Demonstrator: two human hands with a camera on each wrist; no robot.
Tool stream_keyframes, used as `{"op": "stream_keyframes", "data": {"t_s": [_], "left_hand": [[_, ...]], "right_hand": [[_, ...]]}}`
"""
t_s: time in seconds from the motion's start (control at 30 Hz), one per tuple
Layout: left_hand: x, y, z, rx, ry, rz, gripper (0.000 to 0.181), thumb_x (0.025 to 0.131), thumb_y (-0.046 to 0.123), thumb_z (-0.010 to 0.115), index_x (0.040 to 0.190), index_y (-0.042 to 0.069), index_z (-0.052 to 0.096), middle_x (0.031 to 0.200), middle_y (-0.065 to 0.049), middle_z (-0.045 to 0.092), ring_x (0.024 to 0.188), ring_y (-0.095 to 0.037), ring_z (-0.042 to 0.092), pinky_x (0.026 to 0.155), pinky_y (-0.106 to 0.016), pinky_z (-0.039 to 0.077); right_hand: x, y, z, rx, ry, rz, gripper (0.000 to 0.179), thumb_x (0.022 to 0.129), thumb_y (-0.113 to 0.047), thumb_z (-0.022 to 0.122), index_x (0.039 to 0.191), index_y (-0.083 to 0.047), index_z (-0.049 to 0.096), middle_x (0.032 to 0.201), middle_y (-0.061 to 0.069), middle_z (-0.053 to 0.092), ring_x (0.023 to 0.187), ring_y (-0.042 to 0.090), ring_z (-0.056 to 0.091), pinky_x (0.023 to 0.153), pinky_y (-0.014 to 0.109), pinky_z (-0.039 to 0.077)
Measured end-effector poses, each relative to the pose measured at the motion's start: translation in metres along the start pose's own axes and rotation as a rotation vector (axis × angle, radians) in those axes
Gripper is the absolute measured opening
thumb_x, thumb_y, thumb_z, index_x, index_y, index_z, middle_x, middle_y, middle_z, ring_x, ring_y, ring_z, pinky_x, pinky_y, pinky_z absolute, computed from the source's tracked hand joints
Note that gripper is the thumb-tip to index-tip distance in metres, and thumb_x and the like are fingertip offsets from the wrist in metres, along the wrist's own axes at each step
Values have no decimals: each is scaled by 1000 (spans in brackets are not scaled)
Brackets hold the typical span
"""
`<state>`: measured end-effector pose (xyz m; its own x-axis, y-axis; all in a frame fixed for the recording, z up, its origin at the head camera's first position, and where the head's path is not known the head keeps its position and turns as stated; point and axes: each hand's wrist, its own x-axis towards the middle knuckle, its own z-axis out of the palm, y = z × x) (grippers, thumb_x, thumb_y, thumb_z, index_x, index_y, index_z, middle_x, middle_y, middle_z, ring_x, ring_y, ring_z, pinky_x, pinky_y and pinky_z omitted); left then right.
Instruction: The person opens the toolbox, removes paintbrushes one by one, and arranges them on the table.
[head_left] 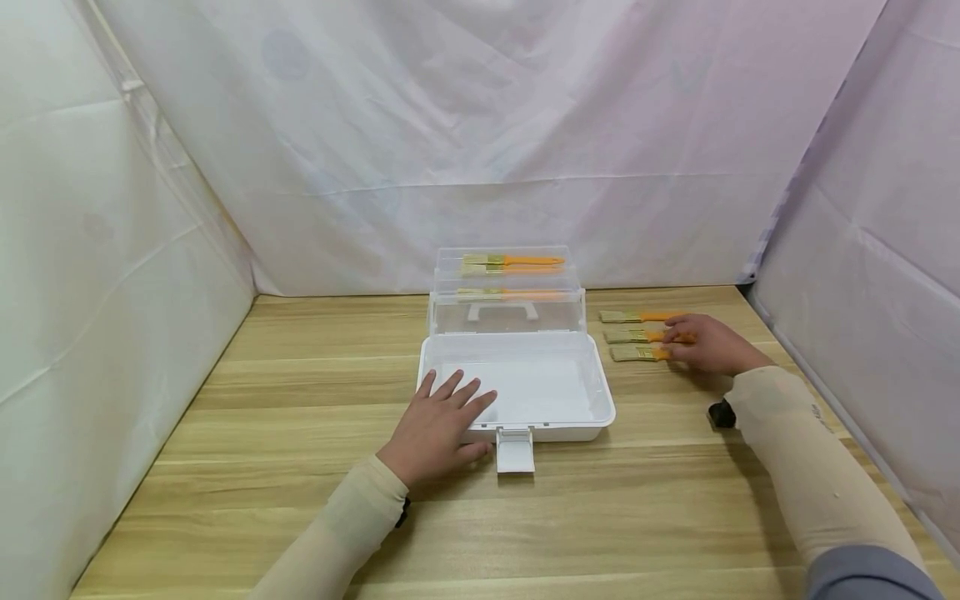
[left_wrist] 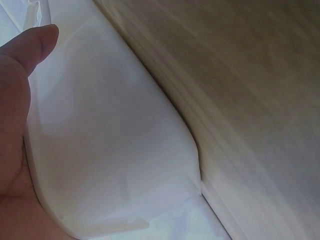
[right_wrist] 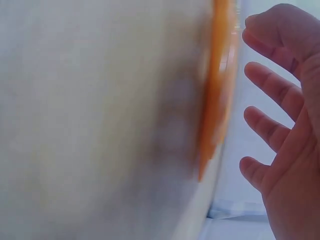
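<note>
A white plastic box (head_left: 603,387) stands in the middle of the table with its clear lid raised at the back. My left hand (head_left: 442,425) rests on the front left rim, fingers spread over the inside. In the left wrist view, its thumb lies along the box's outer wall (left_wrist: 110,125). To the right of the box, three flat paintbrushes (head_left: 637,354) with orange handles lie in a row, bristles to the left. Over their handles hovers my right hand (head_left: 708,343). The right wrist view has its loosely bent fingers apart from an orange handle (right_wrist: 217,75).
More orange-handled brushes (head_left: 534,261) lie in the clear trays behind the box. A white latch (head_left: 515,454) hangs from the box front. White cloth (head_left: 495,125) closes off the back and both sides of the wooden table (head_left: 322,400).
</note>
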<state>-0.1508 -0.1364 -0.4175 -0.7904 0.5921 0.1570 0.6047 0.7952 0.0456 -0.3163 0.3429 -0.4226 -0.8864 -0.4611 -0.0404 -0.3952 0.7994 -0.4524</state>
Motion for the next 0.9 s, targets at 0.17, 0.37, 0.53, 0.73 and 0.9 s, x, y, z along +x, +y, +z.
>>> {"op": "stream_keyframes", "data": {"t_s": [0.17,0.37,0.53,0.73,0.9], "left_hand": [[0,0,0,-3,-2,-4,67,91,54,64,147,21,49,145,-9,53,140,-33,40,113,-60,21],[0,0,0,3,-3,-5,67,91,54,64,147,22,49,145,-8,53,140,-33,40,113,-59,21],[-1,1,0,3,-5,-5,66,91,54,64,148,22,49,145,-8,53,140,-33,40,113,-60,21],[-1,1,-1,-2,-7,-6,66,91,54,63,148,23,49,146,-8,52,141,-33,39,113,-60,21],[-1,1,-1,1,-7,-6,66,91,54,63,148,23,49,146,-8,52,141,-33,39,113,-60,21]], "right_hand": [[-3,-22,-16,-2,40,-25,14,93,-11,68,104,-4,73,141,27,49,129,50,42,99,63,36],[0,-46,-32,-32,58,-58,17,93,-12,69,108,-2,70,144,25,46,130,49,40,99,64,36],[3,-66,-39,-81,101,-137,15,89,-8,72,104,-4,72,139,25,50,134,51,35,103,66,32],[6,-85,-42,-131,196,-279,15,84,0,75,98,-6,72,135,25,54,135,52,33,104,67,28],[9,-101,-45,-157,237,-327,16,82,-1,76,98,-5,73,134,23,56,134,50,35,105,66,29]]}}
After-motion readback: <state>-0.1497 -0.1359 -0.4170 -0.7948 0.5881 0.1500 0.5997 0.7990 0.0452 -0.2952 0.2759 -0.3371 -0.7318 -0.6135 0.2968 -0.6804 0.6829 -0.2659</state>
